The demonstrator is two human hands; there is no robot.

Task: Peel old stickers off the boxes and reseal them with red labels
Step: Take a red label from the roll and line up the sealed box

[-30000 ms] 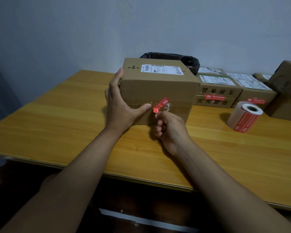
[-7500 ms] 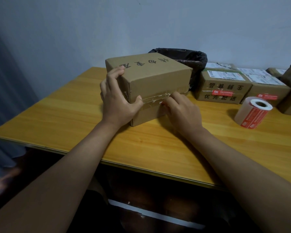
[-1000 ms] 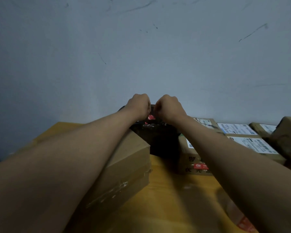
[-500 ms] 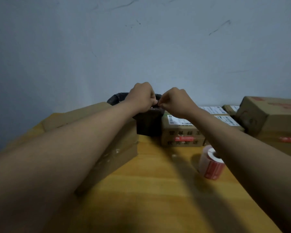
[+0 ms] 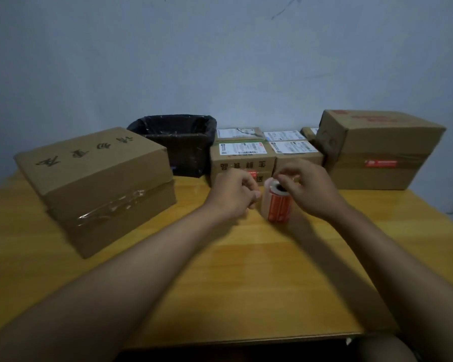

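Label roll (image 5: 277, 205) upright between hands, right grip (image 5: 309, 189) at top.

You face a dim, scuffed blue-grey wall (image 5: 220, 61) rising right behind your yellow wooden table (image 5: 246, 270), where a black-lined bin (image 5: 178, 145) stands against it.

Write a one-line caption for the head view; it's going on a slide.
Both hands, left hand and right hand, meet at the label roll standing on the table.
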